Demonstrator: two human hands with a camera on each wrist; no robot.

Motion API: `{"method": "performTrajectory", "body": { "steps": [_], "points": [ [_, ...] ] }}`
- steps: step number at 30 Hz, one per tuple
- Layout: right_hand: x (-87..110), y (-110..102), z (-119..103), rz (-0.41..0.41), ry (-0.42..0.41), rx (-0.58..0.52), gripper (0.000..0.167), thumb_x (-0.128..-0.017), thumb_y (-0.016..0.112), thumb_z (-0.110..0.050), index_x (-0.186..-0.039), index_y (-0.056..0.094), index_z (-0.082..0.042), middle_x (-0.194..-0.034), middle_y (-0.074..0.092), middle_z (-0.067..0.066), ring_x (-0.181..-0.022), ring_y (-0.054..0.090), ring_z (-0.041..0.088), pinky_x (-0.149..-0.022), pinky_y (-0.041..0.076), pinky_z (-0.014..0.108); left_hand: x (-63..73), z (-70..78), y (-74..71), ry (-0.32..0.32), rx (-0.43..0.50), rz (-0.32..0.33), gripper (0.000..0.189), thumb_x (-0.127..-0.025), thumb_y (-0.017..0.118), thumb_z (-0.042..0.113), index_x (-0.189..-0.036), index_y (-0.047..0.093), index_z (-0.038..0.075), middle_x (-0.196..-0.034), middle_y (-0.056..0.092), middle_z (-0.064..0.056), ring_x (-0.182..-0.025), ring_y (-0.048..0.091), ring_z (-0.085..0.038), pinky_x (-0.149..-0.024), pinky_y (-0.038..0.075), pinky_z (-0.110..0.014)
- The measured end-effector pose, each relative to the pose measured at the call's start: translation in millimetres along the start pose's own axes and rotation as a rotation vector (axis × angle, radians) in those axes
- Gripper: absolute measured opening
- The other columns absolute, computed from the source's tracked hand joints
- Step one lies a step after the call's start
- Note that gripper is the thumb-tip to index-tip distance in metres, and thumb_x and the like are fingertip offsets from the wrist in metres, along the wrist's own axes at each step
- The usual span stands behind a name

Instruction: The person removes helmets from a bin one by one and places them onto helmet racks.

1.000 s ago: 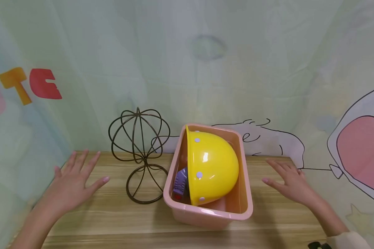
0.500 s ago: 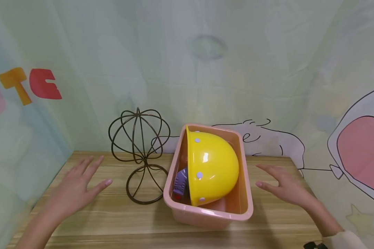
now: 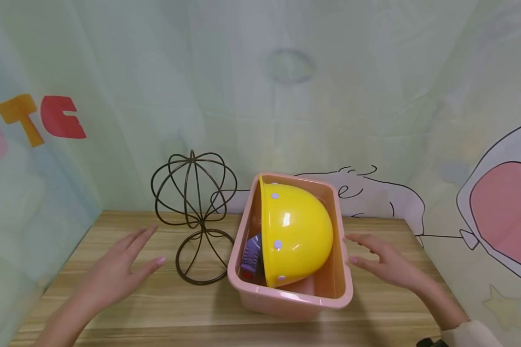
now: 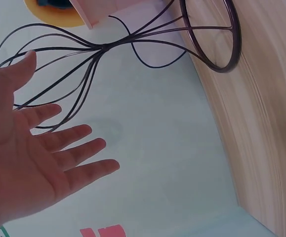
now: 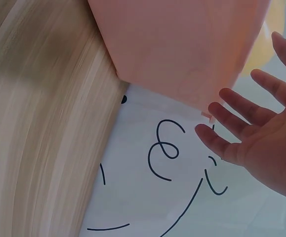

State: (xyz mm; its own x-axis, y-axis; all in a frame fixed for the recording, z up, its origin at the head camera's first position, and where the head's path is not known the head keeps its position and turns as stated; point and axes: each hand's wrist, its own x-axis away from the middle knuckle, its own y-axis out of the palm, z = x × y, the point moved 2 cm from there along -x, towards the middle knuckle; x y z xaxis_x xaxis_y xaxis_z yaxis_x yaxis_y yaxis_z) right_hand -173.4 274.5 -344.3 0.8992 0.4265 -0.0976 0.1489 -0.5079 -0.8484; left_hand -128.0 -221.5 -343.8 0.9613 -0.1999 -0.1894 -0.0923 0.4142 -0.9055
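Observation:
A pink plastic bin (image 3: 295,302) stands on the wooden table, holding a yellow helmet (image 3: 301,231) turned on its side. Beside the helmet's rim in the bin lies a purple-grey object (image 3: 252,253) with a red end, partly hidden, its kind unclear. Left of the bin stands a dark wire stand (image 3: 202,224) with a round cage top and a ring base. My left hand (image 3: 119,270), fingers spread and holding nothing, hovers left of the wire stand. Close to the bin's right side is my right hand (image 3: 388,265), its fingers extended and holding nothing.
The wooden table (image 3: 156,320) meets a pale printed curtain (image 3: 351,120) at the back and on both sides. The wire stand's base sits close against the bin's left side.
Both hands have moved inward: the left one rightward toward the wire stand, the right one leftward up to the bin's side. The bin, helmet and stand have stayed put.

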Motion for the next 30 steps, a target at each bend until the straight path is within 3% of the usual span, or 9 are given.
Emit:
{"method": "performTrajectory", "body": {
  "steps": [5,12,19,30],
  "points": [
    [-1.8,3,-3,-0.006,-0.038,-0.014,0.049,-0.088,0.060,-0.035,-0.131,0.049,-0.013,-0.129,0.051,0.009,-0.111,0.048,0.035,-0.082,0.045,0.052,2.1,8.0,2.2,0.032,0.013,0.020,0.073,-0.087,0.058,0.042,-0.143,0.027,0.007,-0.133,0.035,-0.031,-0.116,0.035,-0.053,-0.086,0.030,-0.069],
    [-3.9,5,-2,-0.029,-0.013,-0.045,0.049,-0.087,0.060,-0.038,-0.130,0.050,-0.015,-0.129,0.051,0.005,-0.111,0.048,0.030,-0.083,0.045,0.048,3.7,21.0,4.6,0.051,0.031,0.039,0.071,-0.087,0.058,0.045,-0.142,0.030,0.010,-0.132,0.040,-0.028,-0.115,0.038,-0.049,-0.086,0.032,-0.067],
    [-6.0,7,-2,-0.052,-0.037,-0.068,0.048,-0.088,0.060,-0.035,-0.129,0.050,-0.014,-0.129,0.051,0.007,-0.110,0.048,0.031,-0.082,0.045,0.048,2.5,34.5,10.2,0.048,0.038,0.025,0.068,-0.086,0.057,0.048,-0.139,0.036,0.011,-0.129,0.045,-0.024,-0.112,0.043,-0.048,-0.081,0.037,-0.066],
    [-6.8,9,-3,-0.072,-0.024,-0.080,0.049,-0.088,0.060,-0.035,-0.130,0.050,-0.013,-0.131,0.050,0.009,-0.114,0.046,0.034,-0.084,0.045,0.049,-2.2,50.8,16.3,0.109,0.108,0.027,0.063,-0.085,0.061,0.044,-0.136,0.042,0.011,-0.129,0.048,-0.018,-0.114,0.045,-0.042,-0.087,0.038,-0.061]
  ]
}}
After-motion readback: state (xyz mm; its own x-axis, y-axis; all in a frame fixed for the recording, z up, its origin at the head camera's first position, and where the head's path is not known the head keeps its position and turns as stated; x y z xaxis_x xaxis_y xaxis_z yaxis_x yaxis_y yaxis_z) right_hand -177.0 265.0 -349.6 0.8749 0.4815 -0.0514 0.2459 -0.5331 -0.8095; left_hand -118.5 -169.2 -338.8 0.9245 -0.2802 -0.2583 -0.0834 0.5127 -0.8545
